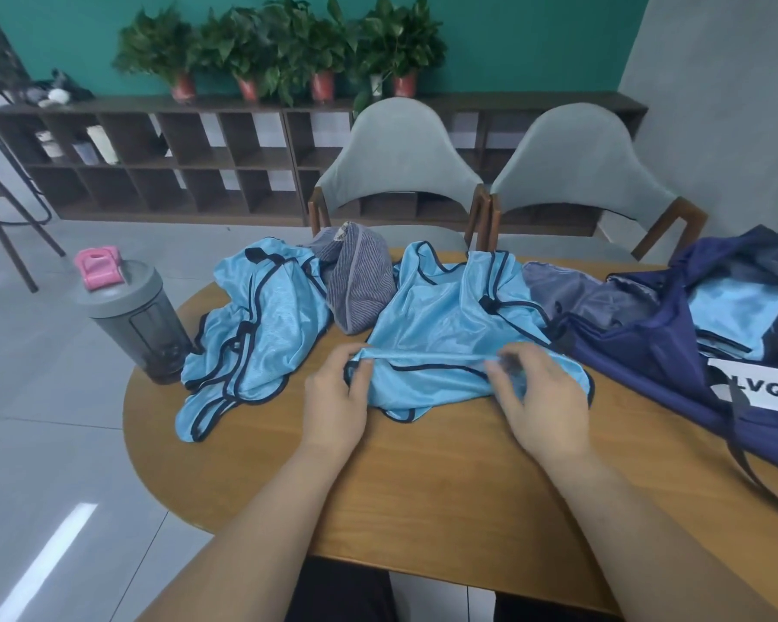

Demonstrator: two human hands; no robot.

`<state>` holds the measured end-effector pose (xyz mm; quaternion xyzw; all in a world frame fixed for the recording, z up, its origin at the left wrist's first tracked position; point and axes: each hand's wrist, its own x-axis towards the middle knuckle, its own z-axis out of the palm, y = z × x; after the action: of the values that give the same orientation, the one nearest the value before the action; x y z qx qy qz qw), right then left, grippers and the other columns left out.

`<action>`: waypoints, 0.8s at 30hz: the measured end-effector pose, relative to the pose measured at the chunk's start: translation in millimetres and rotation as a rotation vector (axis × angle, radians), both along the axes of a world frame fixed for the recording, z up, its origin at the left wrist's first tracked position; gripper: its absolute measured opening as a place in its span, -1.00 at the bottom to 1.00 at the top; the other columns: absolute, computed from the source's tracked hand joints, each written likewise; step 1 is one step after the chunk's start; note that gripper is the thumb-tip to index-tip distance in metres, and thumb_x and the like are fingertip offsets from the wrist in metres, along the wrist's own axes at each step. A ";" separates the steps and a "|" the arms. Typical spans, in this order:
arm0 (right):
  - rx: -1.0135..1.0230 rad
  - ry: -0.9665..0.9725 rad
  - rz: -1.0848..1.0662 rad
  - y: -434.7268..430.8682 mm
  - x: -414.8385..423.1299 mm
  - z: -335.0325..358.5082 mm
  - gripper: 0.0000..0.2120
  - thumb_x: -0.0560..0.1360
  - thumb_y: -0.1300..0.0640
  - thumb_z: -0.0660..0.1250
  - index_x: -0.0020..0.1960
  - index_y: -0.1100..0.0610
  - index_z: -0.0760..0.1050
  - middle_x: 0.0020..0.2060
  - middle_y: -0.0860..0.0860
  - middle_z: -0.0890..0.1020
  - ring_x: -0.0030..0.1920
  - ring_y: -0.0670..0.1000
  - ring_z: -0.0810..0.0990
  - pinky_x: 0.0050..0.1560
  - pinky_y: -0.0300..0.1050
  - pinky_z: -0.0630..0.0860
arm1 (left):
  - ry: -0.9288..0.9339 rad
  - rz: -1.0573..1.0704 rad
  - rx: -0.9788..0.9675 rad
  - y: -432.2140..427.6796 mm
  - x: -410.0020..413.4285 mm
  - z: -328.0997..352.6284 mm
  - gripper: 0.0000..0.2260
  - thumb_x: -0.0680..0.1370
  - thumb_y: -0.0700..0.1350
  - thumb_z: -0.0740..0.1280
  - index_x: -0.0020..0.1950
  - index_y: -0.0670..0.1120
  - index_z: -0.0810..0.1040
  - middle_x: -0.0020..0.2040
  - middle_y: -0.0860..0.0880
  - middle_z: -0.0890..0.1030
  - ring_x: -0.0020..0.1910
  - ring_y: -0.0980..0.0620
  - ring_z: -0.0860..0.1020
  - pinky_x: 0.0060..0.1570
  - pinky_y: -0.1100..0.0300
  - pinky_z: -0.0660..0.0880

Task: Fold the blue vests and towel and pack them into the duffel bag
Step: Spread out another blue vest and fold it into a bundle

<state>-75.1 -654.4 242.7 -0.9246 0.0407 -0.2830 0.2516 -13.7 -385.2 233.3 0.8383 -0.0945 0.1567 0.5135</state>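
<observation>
Left hand [335, 399] pinches the hem of the blue vest [441, 316], right hand [542, 397] pinches that same hem nearer the duffel bag [638, 352], vest lying just beside it. Best, I reckon: pull the edge taut, match the dark trim, then fold. This mesh looks slippery.

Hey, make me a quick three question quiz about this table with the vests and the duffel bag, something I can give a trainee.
1. True or false: the left hand and the right hand both pinch the near edge of the same held vest.
2. What lies on the table between the held vest and the crumpled vest? A. striped towel B. a shoe C. a book
3. Fill in: folded light-blue cloth shows inside the open ____.
Key: 1 true; 2 A; 3 duffel bag.
</observation>
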 end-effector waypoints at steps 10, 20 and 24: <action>-0.513 -0.062 0.496 47.4 8.3 -9.8 -0.86 0.60 -0.13 0.41 0.12 -0.17 0.66 0.18 -0.02 0.51 0.24 0.12 0.44 0.25 0.07 0.39 | -0.097 -0.015 0.094 -2.0 3.2 -0.8 -0.88 0.60 -0.03 0.46 -0.05 -0.05 0.63 -0.18 0.10 0.53 -0.22 0.11 0.52 -0.17 0.19 0.45; -0.216 -0.226 0.359 52.9 -1.6 27.5 -0.93 0.56 0.07 0.49 0.02 0.03 0.67 -0.05 -0.08 0.52 0.00 0.05 0.50 0.02 0.00 0.42 | -0.032 -0.005 -0.052 -4.0 0.9 6.8 -0.76 0.58 0.13 0.47 -0.18 0.01 0.61 -0.43 0.12 0.44 -0.42 0.13 0.37 -0.33 0.23 0.33; -0.174 -0.336 0.383 49.3 -4.1 42.8 -0.95 0.52 0.15 0.52 -0.02 0.07 0.70 -0.05 -0.08 0.61 -0.03 0.05 0.56 0.01 0.02 0.49 | 0.041 -0.066 -0.143 -17.4 7.7 36.9 -0.47 0.61 0.17 0.42 -0.38 -0.02 0.24 -0.46 0.08 0.24 -0.42 0.08 0.23 -0.35 0.07 0.23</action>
<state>-79.2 -605.1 285.5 -0.8736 -0.2020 -0.3822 0.2234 -6.0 -402.7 270.2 0.7990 -0.1004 0.1288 0.5787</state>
